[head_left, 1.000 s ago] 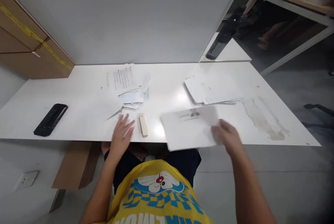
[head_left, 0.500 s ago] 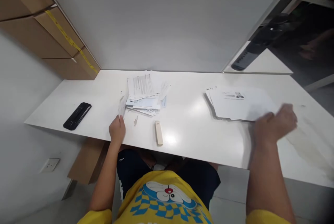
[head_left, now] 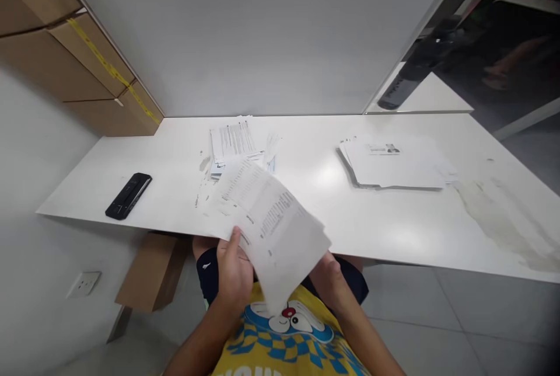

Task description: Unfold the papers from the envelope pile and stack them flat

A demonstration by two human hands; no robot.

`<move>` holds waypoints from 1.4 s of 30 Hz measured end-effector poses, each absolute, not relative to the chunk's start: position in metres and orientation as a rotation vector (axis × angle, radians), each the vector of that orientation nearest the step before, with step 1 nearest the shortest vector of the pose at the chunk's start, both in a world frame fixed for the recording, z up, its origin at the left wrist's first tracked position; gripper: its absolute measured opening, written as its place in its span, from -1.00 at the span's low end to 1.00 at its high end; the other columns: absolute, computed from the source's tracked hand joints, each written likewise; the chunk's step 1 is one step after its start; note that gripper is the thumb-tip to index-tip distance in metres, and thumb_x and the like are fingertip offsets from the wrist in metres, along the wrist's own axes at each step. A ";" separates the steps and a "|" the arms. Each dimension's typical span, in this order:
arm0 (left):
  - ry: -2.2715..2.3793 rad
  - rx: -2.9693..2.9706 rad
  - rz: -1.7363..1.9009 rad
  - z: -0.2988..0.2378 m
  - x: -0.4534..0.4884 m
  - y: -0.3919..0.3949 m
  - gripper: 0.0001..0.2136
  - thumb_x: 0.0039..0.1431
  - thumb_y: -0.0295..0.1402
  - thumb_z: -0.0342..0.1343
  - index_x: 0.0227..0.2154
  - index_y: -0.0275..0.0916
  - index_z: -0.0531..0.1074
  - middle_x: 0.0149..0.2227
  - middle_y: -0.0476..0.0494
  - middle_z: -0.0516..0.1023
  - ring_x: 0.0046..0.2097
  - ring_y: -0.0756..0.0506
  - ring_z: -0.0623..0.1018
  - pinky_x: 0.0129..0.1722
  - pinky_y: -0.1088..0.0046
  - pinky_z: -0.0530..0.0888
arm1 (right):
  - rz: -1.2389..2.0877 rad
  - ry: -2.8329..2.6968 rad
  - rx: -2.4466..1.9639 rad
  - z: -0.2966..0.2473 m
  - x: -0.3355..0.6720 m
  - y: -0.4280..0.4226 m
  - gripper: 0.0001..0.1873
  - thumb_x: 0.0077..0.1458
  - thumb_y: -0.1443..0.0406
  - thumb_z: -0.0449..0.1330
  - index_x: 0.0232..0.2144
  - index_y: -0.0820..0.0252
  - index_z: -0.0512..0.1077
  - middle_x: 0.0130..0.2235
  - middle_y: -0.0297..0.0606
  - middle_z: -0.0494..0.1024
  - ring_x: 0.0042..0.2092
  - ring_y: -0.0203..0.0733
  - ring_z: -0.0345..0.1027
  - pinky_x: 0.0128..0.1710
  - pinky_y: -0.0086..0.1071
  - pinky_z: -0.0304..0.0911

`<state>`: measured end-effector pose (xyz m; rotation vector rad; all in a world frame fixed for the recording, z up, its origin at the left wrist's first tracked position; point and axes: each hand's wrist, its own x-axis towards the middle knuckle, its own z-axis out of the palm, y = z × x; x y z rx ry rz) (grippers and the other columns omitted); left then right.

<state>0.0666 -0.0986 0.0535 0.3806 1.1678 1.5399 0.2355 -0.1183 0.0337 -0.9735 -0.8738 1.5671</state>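
My left hand (head_left: 236, 271) grips printed sheets of paper (head_left: 275, 224) at their lower left edge, thumb on top and the other fingers beneath. The sheets tilt over the table's front edge, above my lap. My right hand (head_left: 330, 282) is at their right edge, its fingers hidden behind the paper, so its hold cannot be made out. Behind the sheets lies a loose pile of printed papers (head_left: 234, 139), partly covered. A neater stack of white sheets (head_left: 394, 166), with a small printed picture on top, lies on the right.
A black phone-like object (head_left: 128, 196) lies at the left of the white table (head_left: 350, 224). Cardboard boxes (head_left: 114, 107) stand at the back left, another box (head_left: 153, 271) below the table. A dark bottle (head_left: 406, 81) is behind the right side. A stain (head_left: 499, 224) marks the right end.
My left hand has moved right and nearer me with the sheets, now spread open to view. My right hand has come from the right stack to their edge. The cream oblong object is now hidden.
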 end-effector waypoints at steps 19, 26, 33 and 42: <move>1.044 1.590 1.140 0.038 0.108 -0.077 -0.71 0.27 -0.22 0.04 -0.01 -0.16 0.44 -0.06 -0.22 0.56 0.00 -0.18 0.54 0.03 0.23 0.46 | 0.865 -0.893 -1.574 0.007 0.384 -0.102 -0.56 -0.21 0.03 0.39 -0.33 0.22 0.58 -0.30 -0.13 0.63 -0.12 0.13 0.49 -0.06 -0.08 0.37; 0.997 1.715 1.193 0.044 0.118 -0.085 -0.70 0.34 -0.29 -0.07 0.08 -0.12 0.36 -0.01 -0.22 0.54 0.05 -0.15 0.52 0.08 0.22 0.44 | 0.790 -0.791 -1.475 -0.016 0.383 -0.103 -0.50 -0.15 0.03 0.34 -0.18 0.18 0.51 -0.20 -0.14 0.61 -0.05 0.04 0.45 -0.03 -0.12 0.34; 1.132 1.530 1.195 0.035 0.092 -0.123 -0.49 0.23 -0.15 0.11 0.20 -0.14 0.24 0.05 -0.30 0.49 0.02 -0.19 0.53 -0.03 0.28 0.50 | 1.189 -0.986 -1.464 0.020 0.361 -0.126 -0.58 -0.08 -0.01 0.34 -0.25 0.13 0.55 -0.22 -0.13 0.62 -0.19 0.01 0.50 -0.23 -0.23 0.43; 1.608 1.133 1.222 -0.011 0.057 -0.128 -0.59 0.22 -0.16 0.09 0.07 -0.23 0.34 -0.31 -0.11 0.52 -0.36 -0.01 0.54 -0.39 0.53 0.46 | 1.652 -1.071 -1.488 0.003 0.331 -0.124 -0.45 0.02 -0.01 0.27 -0.01 0.16 0.42 -0.08 -0.11 0.58 -0.11 -0.01 0.48 -0.07 -0.15 0.39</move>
